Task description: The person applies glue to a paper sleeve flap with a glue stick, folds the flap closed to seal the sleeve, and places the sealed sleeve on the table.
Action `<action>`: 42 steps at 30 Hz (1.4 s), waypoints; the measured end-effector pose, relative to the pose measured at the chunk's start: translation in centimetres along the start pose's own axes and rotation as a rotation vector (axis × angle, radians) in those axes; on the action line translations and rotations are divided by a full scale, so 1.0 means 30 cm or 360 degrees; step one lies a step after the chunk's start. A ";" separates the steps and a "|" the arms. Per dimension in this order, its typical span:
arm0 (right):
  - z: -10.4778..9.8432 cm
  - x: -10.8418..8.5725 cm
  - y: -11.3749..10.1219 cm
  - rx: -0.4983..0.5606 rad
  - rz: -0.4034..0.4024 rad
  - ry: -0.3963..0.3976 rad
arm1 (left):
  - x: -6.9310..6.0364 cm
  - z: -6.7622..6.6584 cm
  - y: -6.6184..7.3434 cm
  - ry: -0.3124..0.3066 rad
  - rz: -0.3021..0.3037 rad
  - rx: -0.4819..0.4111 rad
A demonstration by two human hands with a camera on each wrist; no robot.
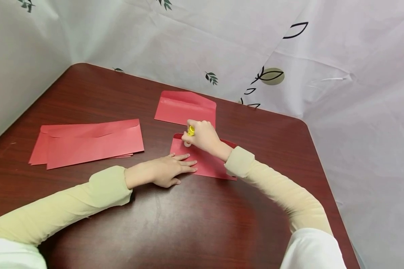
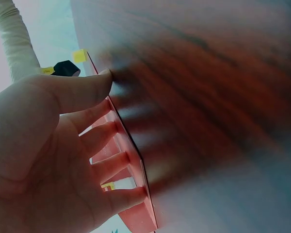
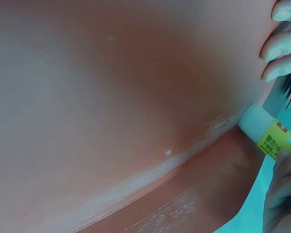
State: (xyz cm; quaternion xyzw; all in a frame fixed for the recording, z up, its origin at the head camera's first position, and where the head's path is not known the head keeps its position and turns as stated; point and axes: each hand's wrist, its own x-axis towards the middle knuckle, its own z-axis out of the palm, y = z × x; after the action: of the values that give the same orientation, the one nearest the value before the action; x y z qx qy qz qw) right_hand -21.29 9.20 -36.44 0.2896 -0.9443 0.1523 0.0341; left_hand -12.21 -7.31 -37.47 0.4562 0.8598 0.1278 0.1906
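A red envelope [image 1: 210, 160] lies on the table with its flap side up. My left hand [image 1: 168, 170] rests on its left part, fingers spread and fairly straight. In my right hand [image 1: 205, 138] I grip a glue stick [image 1: 191, 130] with a yellow label, its white tip touching the envelope near the flap fold. In the right wrist view, the glue stick [image 3: 267, 132] stands at the end of a whitish glue smear [image 3: 150, 177] along the fold. More white streaks show on the flap [image 3: 184, 213]. The left wrist view shows the glue stick [image 2: 121, 184] beyond my fingers.
Several overlapping red envelopes [image 1: 94, 144] lie at the left of the brown wooden table [image 1: 148, 231]. Another red envelope [image 1: 185, 108], its flap raised away from me, lies behind the working one. A white patterned sheet [image 1: 175, 45] hangs behind the table.
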 end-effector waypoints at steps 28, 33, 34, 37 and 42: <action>-0.094 -0.045 0.126 0.0216 0.0162 -0.0045 | 0.016 -0.011 -0.002 -0.0038 -0.0019 -0.0031; -0.130 -0.054 0.172 0.0736 0.0243 0.0042 | 0.024 -0.034 -0.005 -0.0050 -0.0022 0.0012; -0.132 -0.056 0.179 0.0842 0.0251 0.0062 | 0.027 -0.039 -0.009 -0.0050 -0.0025 0.0013; -0.130 -0.066 0.195 0.1044 0.0268 0.0101 | 0.047 -0.054 -0.024 -0.0015 0.0024 -0.0009; -0.125 -0.080 0.183 0.1159 0.0297 0.0104 | 0.093 -0.080 -0.046 0.0043 0.0160 0.0052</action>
State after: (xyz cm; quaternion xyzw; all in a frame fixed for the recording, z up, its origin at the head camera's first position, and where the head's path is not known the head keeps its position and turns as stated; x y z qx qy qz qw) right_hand -22.44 15.97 -34.71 0.1906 -0.8491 0.4896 -0.0551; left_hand -15.71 -5.85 -36.47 0.5002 0.8402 0.1294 0.1647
